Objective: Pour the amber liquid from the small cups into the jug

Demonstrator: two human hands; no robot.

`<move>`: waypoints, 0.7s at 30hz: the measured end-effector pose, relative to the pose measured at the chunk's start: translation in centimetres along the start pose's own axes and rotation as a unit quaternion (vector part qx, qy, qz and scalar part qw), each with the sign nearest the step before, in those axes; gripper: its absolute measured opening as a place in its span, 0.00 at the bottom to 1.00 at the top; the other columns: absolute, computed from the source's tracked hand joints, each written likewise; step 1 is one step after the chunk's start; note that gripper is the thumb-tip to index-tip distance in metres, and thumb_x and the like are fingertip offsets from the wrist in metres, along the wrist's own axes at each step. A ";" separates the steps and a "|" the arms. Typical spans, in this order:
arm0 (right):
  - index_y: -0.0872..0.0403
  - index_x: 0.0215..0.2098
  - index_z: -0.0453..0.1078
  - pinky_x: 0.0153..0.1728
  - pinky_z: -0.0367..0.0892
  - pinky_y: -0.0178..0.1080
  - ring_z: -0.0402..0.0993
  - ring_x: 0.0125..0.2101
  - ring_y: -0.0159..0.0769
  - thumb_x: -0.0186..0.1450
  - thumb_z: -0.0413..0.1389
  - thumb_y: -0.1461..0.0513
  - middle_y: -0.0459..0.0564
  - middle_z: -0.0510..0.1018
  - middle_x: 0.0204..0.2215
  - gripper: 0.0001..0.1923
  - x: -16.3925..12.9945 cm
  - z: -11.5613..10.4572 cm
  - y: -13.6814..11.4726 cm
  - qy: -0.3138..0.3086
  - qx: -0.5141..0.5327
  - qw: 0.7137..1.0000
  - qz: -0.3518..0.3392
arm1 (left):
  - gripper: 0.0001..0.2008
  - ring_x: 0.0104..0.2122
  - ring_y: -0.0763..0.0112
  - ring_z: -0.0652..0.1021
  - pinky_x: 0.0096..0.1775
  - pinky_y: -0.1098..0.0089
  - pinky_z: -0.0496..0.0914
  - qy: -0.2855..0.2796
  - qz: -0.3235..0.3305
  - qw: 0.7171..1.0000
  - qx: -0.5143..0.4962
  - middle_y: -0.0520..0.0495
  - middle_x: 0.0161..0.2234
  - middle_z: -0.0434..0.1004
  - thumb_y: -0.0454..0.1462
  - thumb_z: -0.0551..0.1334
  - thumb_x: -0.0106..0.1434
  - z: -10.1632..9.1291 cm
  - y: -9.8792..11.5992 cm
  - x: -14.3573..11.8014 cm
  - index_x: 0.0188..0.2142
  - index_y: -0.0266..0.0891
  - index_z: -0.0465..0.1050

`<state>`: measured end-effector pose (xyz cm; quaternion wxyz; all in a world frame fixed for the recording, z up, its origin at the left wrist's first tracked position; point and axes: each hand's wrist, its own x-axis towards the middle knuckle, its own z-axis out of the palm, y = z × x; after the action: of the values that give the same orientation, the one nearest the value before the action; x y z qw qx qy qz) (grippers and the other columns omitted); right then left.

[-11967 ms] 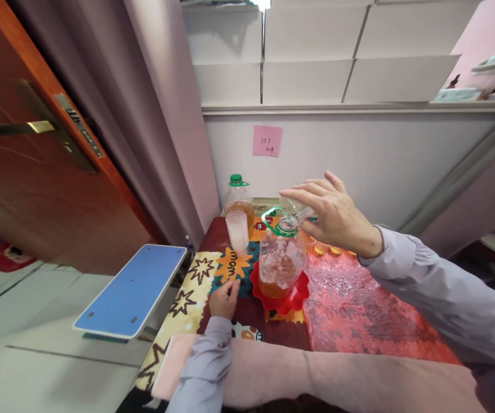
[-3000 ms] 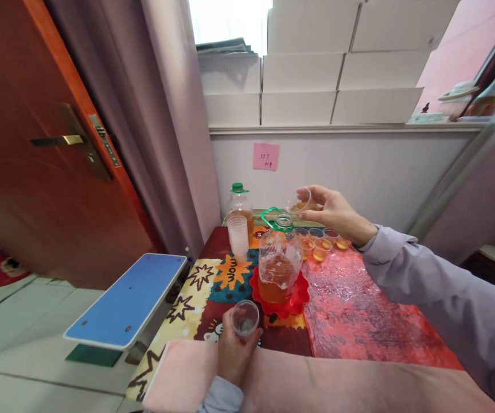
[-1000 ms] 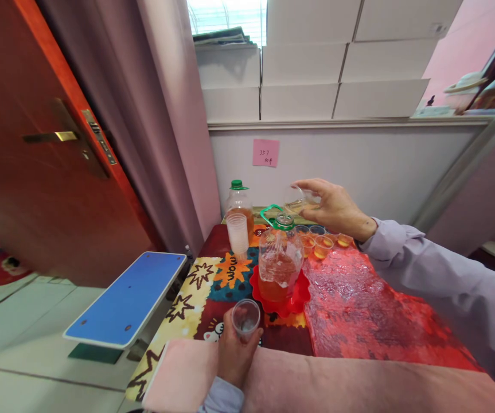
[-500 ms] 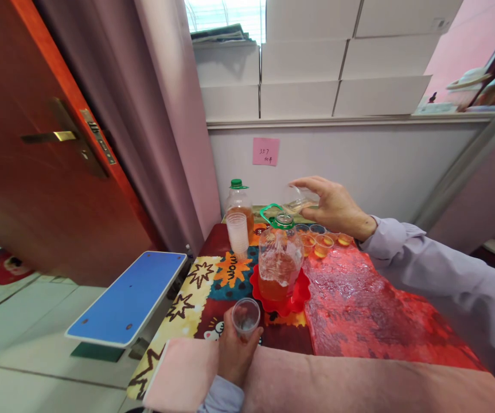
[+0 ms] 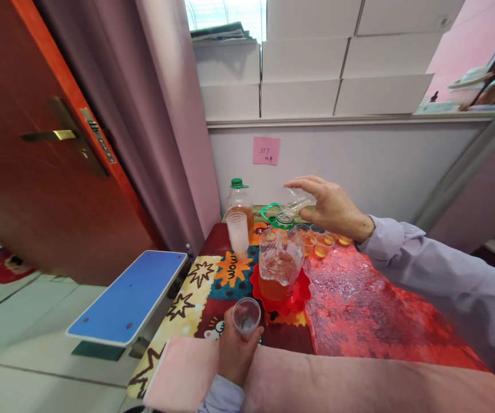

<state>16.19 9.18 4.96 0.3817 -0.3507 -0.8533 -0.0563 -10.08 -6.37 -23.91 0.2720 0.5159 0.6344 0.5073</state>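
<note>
My right hand (image 5: pixel 337 209) grips a clear plastic cup (image 5: pixel 295 202), tilted over the mouth of a large clear jug (image 5: pixel 279 261). The jug holds amber liquid with froth on its inner wall, and its green ring handle (image 5: pixel 271 213) sticks up beside the neck. A red scalloped dish (image 5: pixel 302 295) lies under the jug. Nearer to me, my left hand (image 5: pixel 239 347) is wrapped round another clear plastic cup (image 5: pixel 246 316), held upright just in front of the dish; it looks to have little or nothing in it.
Behind stand a second jug (image 5: pixel 239 198) with a green cap and a stack of clear cups (image 5: pixel 238 234). Several small cups of amber liquid (image 5: pixel 323 245) sit right of the jug. A pink cloth (image 5: pixel 337 381) covers the near edge; a blue step board (image 5: pixel 131 295) is at left.
The cup in my right hand has tipped further and moved slightly left over the jug's mouth. My left hand and its cup have stayed in place.
</note>
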 end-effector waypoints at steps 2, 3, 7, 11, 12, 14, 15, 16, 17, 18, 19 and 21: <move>0.48 0.58 0.76 0.61 0.72 0.52 0.78 0.56 0.47 0.55 0.57 0.71 0.50 0.82 0.56 0.33 0.0 0.0 -0.1 -0.005 -0.004 1.000 -0.005 | 0.30 0.46 0.50 0.85 0.48 0.49 0.80 0.005 0.000 1.000 -0.003 0.38 0.47 0.85 0.50 0.73 0.51 0.0 0.0 0.0 0.49 0.41 0.69; 0.48 0.58 0.75 0.61 0.71 0.52 0.78 0.56 0.47 0.55 0.57 0.71 0.50 0.81 0.56 0.33 0.0 0.0 -0.2 -0.008 -0.007 1.000 -0.009 | 0.30 0.46 0.49 0.85 0.49 0.48 0.80 0.005 -0.001 1.000 -0.002 0.38 0.47 0.85 0.51 0.73 0.51 0.0 0.0 0.0 0.49 0.42 0.69; 0.50 0.59 0.75 0.63 0.69 0.54 0.76 0.59 0.49 0.55 0.57 0.72 0.53 0.80 0.58 0.33 0.1 -0.1 -0.4 -0.014 -0.022 0.999 -0.031 | 0.31 0.47 0.50 0.85 0.48 0.49 0.80 -0.011 -0.009 1.000 0.008 0.37 0.48 0.84 0.51 0.72 0.52 -0.1 0.1 0.0 0.50 0.41 0.68; 0.48 0.60 0.73 0.65 0.66 0.56 0.73 0.62 0.50 0.55 0.56 0.72 0.52 0.79 0.60 0.35 0.2 0.1 -0.5 -0.026 -0.042 0.997 -0.064 | 0.30 0.46 0.51 0.85 0.49 0.50 0.80 -0.011 -0.006 1.000 0.007 0.38 0.48 0.84 0.50 0.72 0.52 -0.1 0.2 0.0 0.50 0.42 0.68; 0.48 0.61 0.73 0.66 0.65 0.57 0.72 0.63 0.50 0.55 0.56 0.73 0.52 0.78 0.61 0.36 0.3 0.1 -0.5 -0.029 -0.047 0.996 -0.070 | 0.30 0.46 0.51 0.85 0.49 0.50 0.80 -0.009 -0.002 1.000 0.006 0.38 0.48 0.84 0.50 0.72 0.52 -0.1 0.2 0.0 0.50 0.42 0.68; 0.47 0.62 0.72 0.67 0.63 0.59 0.70 0.65 0.51 0.56 0.55 0.73 0.52 0.77 0.62 0.36 0.4 0.2 -0.5 -0.034 -0.055 0.995 -0.078 | 0.30 0.46 0.51 0.86 0.48 0.50 0.80 -0.004 0.002 1.000 0.003 0.38 0.47 0.84 0.50 0.72 0.52 0.0 0.2 0.0 0.50 0.41 0.69; 0.47 0.62 0.72 0.68 0.61 0.60 0.69 0.66 0.51 0.57 0.55 0.73 0.52 0.77 0.63 0.35 0.3 0.1 -0.5 -0.032 -0.058 0.995 -0.077 | 0.30 0.46 0.51 0.85 0.48 0.50 0.80 -0.003 0.005 1.000 0.002 0.38 0.47 0.84 0.51 0.72 0.52 0.0 0.2 0.0 0.50 0.41 0.69; 0.46 0.62 0.71 0.69 0.59 0.61 0.69 0.66 0.52 0.58 0.56 0.72 0.51 0.77 0.63 0.35 0.2 -0.1 -0.7 -0.024 -0.060 0.995 -0.073 | 0.30 0.46 0.51 0.85 0.48 0.51 0.80 -0.001 0.008 1.000 0.000 0.38 0.47 0.84 0.51 0.72 0.52 0.0 0.3 -0.1 0.50 0.41 0.69; 0.46 0.62 0.71 0.70 0.56 0.62 0.69 0.66 0.53 0.59 0.57 0.72 0.51 0.77 0.62 0.34 -0.1 -0.3 -1.0 -0.006 -0.062 0.996 -0.064 | 0.30 0.47 0.51 0.85 0.48 0.51 0.80 -0.001 0.012 1.000 -0.002 0.38 0.47 0.84 0.51 0.72 0.53 0.0 0.4 -0.1 0.50 0.41 0.69; 0.46 0.63 0.70 0.71 0.54 0.64 0.69 0.66 0.54 0.60 0.58 0.70 0.52 0.77 0.62 0.33 -0.7 -0.7 -1.4 0.023 -0.065 0.996 -0.050 | 0.30 0.47 0.52 0.85 0.48 0.52 0.80 -0.001 0.016 1.000 -0.003 0.39 0.47 0.84 0.51 0.71 0.53 0.0 0.6 -0.2 0.51 0.41 0.68; 0.46 0.63 0.70 0.71 0.53 0.65 0.68 0.66 0.56 0.62 0.59 0.68 0.52 0.77 0.61 0.32 -1.4 -1.1 -2.1 0.061 -0.068 0.995 -0.029 | 0.29 0.47 0.52 0.85 0.48 0.52 0.80 -0.002 0.020 1.000 -0.004 0.39 0.47 0.84 0.51 0.71 0.54 -0.1 0.7 -0.3 0.51 0.41 0.68; 0.45 0.64 0.68 0.70 0.57 0.66 0.68 0.66 0.59 0.65 0.62 0.63 0.55 0.77 0.61 0.30 -3.7 -1.4 -4.0 0.159 -0.069 0.984 0.033 | 0.28 0.46 0.54 0.85 0.48 0.54 0.80 -0.009 0.032 0.999 0.000 0.39 0.47 0.84 0.51 0.71 0.56 -0.2 1.0 -0.5 0.51 0.41 0.68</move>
<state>16.18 3.58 4.06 0.4888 -0.3905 -0.7641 -0.1573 -9.68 -6.94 -23.04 0.2613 0.5406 0.6153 0.5107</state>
